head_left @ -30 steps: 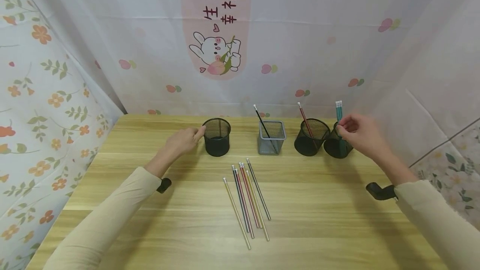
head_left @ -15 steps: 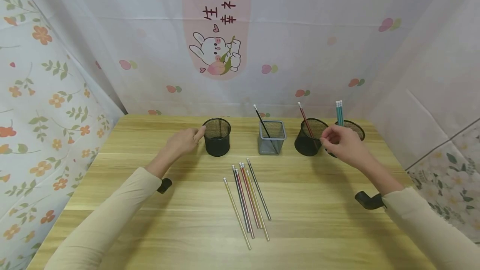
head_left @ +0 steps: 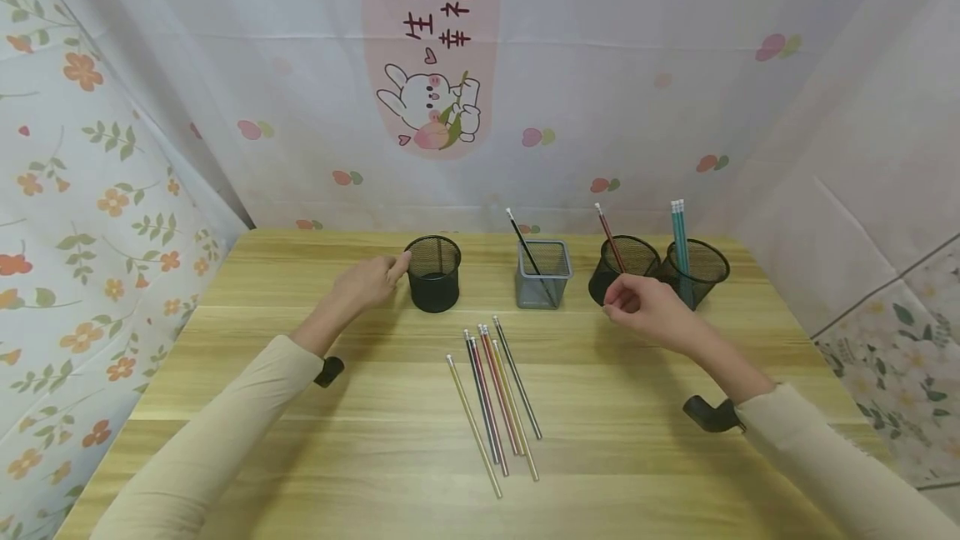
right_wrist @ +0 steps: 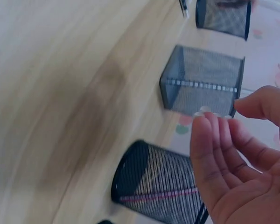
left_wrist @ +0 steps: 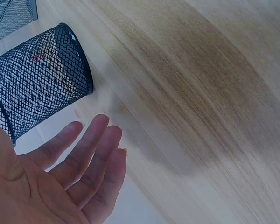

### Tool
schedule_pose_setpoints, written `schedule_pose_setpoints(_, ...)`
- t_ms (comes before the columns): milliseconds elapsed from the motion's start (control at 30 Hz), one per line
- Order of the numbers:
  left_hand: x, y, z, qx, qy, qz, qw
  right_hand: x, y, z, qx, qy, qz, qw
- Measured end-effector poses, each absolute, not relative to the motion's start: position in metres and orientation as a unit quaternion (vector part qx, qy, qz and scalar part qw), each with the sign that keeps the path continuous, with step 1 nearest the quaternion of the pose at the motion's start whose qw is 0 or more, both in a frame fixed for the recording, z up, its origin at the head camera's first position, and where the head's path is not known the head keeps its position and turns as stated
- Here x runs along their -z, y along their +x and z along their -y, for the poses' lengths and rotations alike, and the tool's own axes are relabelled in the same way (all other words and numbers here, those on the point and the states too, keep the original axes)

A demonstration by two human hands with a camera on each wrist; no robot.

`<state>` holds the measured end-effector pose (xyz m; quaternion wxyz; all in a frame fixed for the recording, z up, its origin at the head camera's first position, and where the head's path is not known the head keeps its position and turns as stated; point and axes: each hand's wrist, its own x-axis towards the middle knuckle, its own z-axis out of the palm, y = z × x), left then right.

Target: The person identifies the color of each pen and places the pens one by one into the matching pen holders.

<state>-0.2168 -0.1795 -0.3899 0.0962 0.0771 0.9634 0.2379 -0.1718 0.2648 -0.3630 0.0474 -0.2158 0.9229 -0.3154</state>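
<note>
My left hand (head_left: pixel 367 282) is at the left side of a round black mesh pen cup (head_left: pixel 435 286), its fingertips at the rim. In the left wrist view its fingers (left_wrist: pixel 95 158) lie loosely extended beside the cup, not wrapped round it. My right hand (head_left: pixel 648 311) hovers in front of another round black cup (head_left: pixel 611 286) that holds one red pencil (head_left: pixel 609 236). Its fingers are loosely bent, with nothing between them. At the far right, teal pencils (head_left: pixel 679 236) stand in a third black cup (head_left: pixel 708 269). A square grey mesh cup (head_left: pixel 532 294) holds a black pencil (head_left: pixel 521 236).
Several loose pencils, including a yellow pencil (head_left: pixel 474 427) and a dark pencil (head_left: pixel 517 377), lie on the wooden table (head_left: pixel 360 457) in front of the cups. A patterned cloth (head_left: pixel 600 107) hangs behind the table.
My right hand has come away from the teal pencils in the far-right cup and moved left, toward the front of the cup with the red pencil. My left hand has stayed put.
</note>
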Motion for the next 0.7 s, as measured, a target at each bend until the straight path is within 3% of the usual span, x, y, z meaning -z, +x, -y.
schedule_pose_setpoints(700,0.39,-0.218,0.18,-0.238,0.079,-0.962,0.104,0.396,-0.159,-0.21,0.33,-0.284,-0.894,0.104)
